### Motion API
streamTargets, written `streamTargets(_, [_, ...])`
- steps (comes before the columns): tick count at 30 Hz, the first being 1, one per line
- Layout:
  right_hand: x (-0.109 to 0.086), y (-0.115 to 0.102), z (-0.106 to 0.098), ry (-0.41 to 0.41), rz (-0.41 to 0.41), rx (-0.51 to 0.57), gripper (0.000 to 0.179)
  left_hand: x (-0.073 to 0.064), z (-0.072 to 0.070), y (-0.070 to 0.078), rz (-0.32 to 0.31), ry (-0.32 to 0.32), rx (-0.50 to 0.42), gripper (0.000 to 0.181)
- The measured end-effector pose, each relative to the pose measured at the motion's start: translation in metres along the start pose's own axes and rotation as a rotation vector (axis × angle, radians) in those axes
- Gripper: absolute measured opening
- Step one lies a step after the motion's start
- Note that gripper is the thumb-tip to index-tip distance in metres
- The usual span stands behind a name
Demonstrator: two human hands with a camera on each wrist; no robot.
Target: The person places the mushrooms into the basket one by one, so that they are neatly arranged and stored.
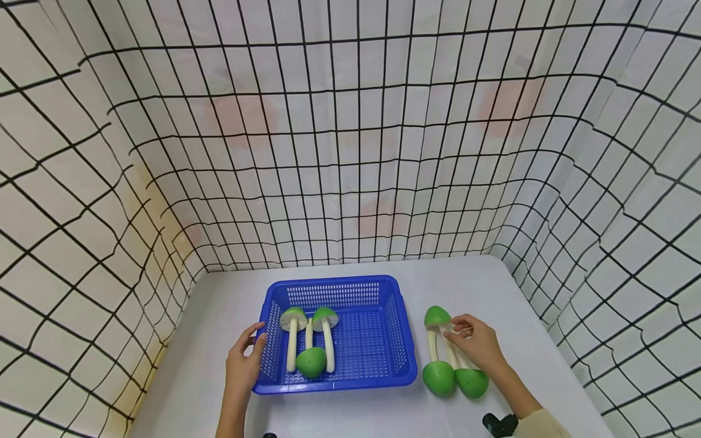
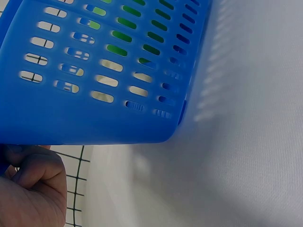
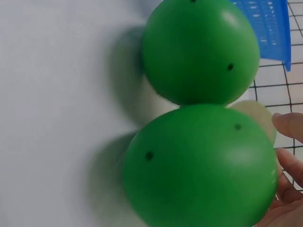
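The left hand (image 1: 243, 361) grips the left rim of a blue perforated plastic basket (image 1: 334, 387) on the white surface (image 1: 339, 417). Inside the basket, in its left half, lie three green-capped toy mushrooms (image 1: 311, 363), the middle one with its cap toward the person. Just right of the basket lie three more mushrooms (image 1: 439, 378); the right hand (image 1: 479, 344) reaches over their stems, fingers bent, though whether it pinches one cannot be told. Black wire grid (image 1: 359, 40) stands behind.

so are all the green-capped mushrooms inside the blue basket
No, several green-capped mushrooms lie outside the blue basket, on the white table by the right hand.
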State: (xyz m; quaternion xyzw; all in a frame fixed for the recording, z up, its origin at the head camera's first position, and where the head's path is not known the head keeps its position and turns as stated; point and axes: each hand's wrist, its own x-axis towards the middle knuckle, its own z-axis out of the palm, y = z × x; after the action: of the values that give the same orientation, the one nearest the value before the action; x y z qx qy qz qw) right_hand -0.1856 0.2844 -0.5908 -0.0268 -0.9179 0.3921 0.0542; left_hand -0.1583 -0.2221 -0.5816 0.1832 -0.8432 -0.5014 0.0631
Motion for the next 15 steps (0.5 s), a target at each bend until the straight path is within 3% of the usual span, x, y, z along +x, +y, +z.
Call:
streamTargets(7, [-0.003,0.018,0.003,-0.007,0.020,-0.054,0.042,0.000,-0.001,-0.001,-0.003,0.000,-0.010,0.045])
streamTargets(15, [-0.004,0.032,0.006,-0.078,0.057,-0.087,0.044,0.000,0.000,0.000,-0.005,-0.001,-0.007,0.044])
